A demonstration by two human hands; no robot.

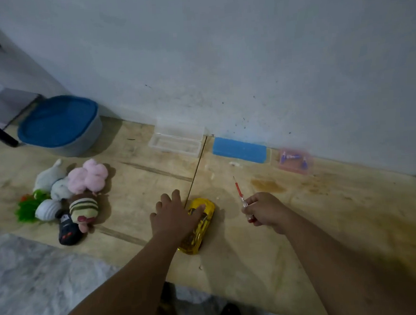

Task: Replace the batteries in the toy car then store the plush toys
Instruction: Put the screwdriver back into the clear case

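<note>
— Where toy car (202, 225)?
— On wooden surface (304, 212), under left hand (174, 217), fingers spread flat over roof.
— And right hand (265, 211)?
— Fingers curled, pinching red screwdriver (242, 199). Plush toys (67, 196) piled well apart, left.

One wide-angle view, worn on the person's head, looks forward and steeply down over a low wooden bench (329, 210) toward a pale wall (243, 44). It sits close: both forearms run in from the bottom edge, with the left hand (174, 218) and right hand (264, 210) near mid-frame. The bench's near edge and some floor (26, 280) show at lower left. Straight lines bow toward the frame's edges.
</note>
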